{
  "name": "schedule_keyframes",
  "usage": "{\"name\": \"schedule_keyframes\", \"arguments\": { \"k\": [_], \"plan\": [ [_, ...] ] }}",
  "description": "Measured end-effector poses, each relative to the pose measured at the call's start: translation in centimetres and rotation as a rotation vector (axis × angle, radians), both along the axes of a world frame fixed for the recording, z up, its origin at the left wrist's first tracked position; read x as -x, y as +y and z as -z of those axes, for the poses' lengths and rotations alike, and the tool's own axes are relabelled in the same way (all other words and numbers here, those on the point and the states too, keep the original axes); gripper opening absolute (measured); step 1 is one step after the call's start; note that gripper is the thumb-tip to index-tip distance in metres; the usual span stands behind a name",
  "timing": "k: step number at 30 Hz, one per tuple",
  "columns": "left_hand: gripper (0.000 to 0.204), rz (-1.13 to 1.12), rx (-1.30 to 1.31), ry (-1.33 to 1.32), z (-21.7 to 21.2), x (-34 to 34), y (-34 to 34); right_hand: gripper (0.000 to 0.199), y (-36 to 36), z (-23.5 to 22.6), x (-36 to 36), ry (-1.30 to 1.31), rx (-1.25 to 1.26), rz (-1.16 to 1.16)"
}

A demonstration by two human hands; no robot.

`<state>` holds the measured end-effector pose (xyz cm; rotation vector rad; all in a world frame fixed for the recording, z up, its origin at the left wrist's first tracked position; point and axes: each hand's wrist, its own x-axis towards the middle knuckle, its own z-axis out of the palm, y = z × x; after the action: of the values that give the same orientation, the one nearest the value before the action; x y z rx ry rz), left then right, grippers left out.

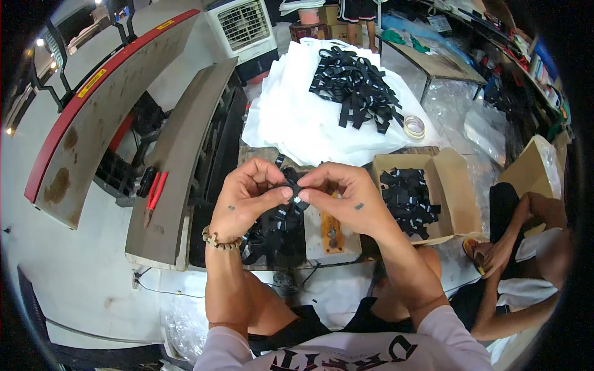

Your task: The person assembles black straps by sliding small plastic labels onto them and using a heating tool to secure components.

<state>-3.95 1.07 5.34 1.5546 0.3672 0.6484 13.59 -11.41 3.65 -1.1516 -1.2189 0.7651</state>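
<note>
Head view, small black piece between left hand and right hand, pinched in fingertips of both, above black straps.

Cluttered workshop around the bench: a white boxy air cooler with a dark grille, a cream panel with a red upper edge and a long grey-brown board.
On the board lie red-handled metal pliers, just beside a small black object; a cream ring-shaped tape roll rests at the right edge of the white sheet stack; farther back stands a pink bucket, near a standing person's legs; green cloth lies on a brown-topped side table; clear crumpled plastic spreads below; a co-worker sits at the right, partly blurred by the lens rim.
</note>
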Motion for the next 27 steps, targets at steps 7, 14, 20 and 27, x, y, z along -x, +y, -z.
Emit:
{"name": "schedule_keyframes", "arguments": {
  "k": [7,14,20,27],
  "plan": [
    [0.023,-0.001,0.063,-0.052,0.21,0.02,0.24,0.020,0.15,0.52,0.04,0.065,-0.042,-0.050],
    [0.023,0.015,-0.060,0.000,-0.15,0.12,-0.13,0.020,0.19,0.40,-0.17,0.041,-0.016,0.011],
    [0.019,0.008,-0.074,0.040,0.17,0.10,0.02,0.020,0.29,0.67,-0.20,0.013,-0.010,0.021],
    [0.018,-0.034,-0.096,0.021,0.50,0.01,0.80,0.025,0.42,0.68,-0.24,0.081,-0.018,0.003]
  ]
}}
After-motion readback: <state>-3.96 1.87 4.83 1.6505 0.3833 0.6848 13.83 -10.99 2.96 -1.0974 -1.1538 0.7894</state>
